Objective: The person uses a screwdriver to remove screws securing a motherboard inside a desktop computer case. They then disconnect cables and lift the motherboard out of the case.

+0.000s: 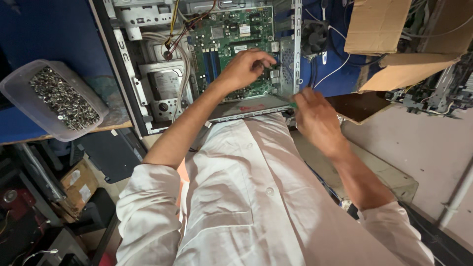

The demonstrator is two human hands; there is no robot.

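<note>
Screws fill tub [54, 98] beside open computer case [197, 64].

Both bare forearms reached toward twelve o'clock from rolled white sleeves. The left hand [245, 67] curled downward, fingers bent together at the tips. The right hand [315, 116] hung lower, at about two o'clock, fingers pinched closed.

Workbench [106, 120]: worn wooden top with blue backing. Bearing: open grey metal desktop computer case [148, 64], lying on its side; clear plastic tub of small silver metal screws [54, 98], overhanging the front edge at left.
</note>
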